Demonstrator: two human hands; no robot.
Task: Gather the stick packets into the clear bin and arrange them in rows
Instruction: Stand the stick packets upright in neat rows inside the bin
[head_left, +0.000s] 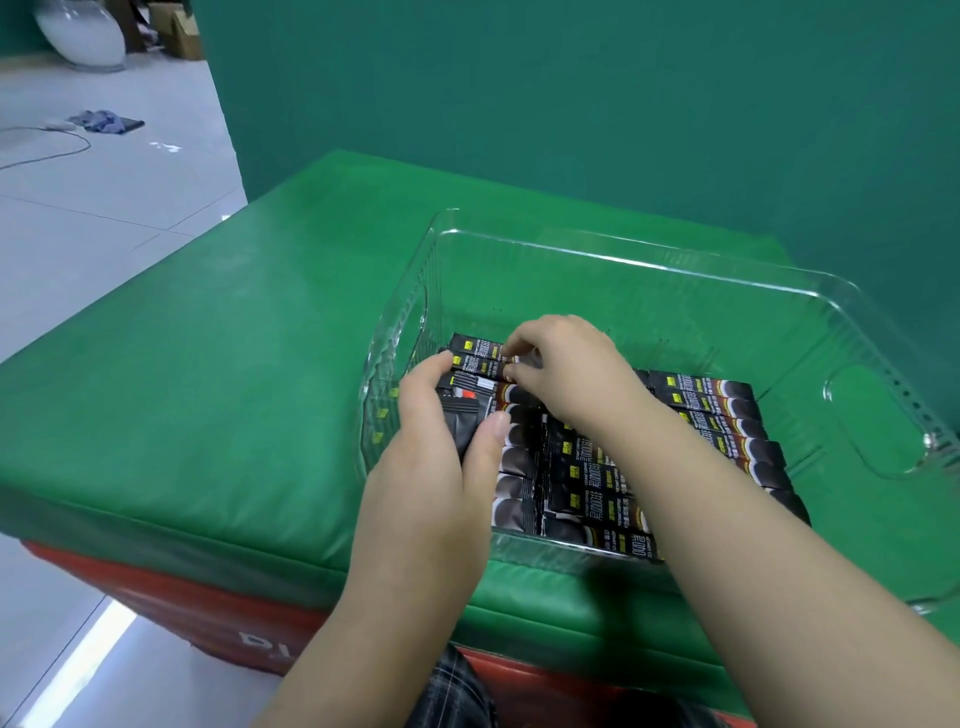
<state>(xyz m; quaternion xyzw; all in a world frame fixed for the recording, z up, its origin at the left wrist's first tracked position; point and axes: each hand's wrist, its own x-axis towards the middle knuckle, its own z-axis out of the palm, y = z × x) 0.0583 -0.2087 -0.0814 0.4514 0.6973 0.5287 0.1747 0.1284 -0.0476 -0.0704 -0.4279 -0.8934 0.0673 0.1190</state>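
Packets (722, 410) are seen from the head camera already laid in rows across the near half of the clear bin (597, 249), which sits on a green cushion (234, 364). A dark packet is gripped by the left hand (436, 441); another is pinched by the right hand (566, 374) at the far left row. Gathering looks largely done, alignment remaining. The far half of the bin is left open, walled by its rim.

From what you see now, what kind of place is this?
Probably an indoor recording set, not a home: a green backdrop wall, a green padded mat as work surface, and a pale tiled floor with a loose cable.
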